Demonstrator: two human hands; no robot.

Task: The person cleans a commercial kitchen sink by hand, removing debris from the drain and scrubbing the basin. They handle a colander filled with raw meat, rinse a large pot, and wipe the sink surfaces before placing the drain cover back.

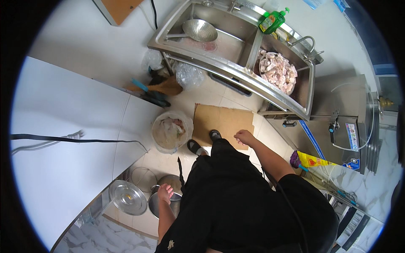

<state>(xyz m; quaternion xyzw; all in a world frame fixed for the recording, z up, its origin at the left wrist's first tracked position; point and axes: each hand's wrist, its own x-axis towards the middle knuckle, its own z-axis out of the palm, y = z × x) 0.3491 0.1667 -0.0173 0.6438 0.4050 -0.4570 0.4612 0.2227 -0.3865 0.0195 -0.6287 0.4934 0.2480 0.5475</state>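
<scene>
My left hand [165, 193] hangs empty with its fingers apart, above metal pots [154, 205] on the floor. A round metal lid [128, 197] stands left of it. My right hand [244, 138] is held out over a flattened cardboard sheet [224, 120], its fingers curled; their inner side is hidden, and no held thing shows. Ahead is a stainless steel double sink [231, 68]. Its right basin holds a bowl heaped with raw meat pieces [278, 72]; a perforated metal strainer [200, 30] with a handle lies in the left basin.
A plastic-lined waste bucket [171, 142] stands left of my feet. A green pump bottle [272, 22] is on the sink's back ledge. At right is a stainless steel cabinet [316, 136] with latches. A white panel [72, 126] fills the left, with a black cable [79, 139] across it.
</scene>
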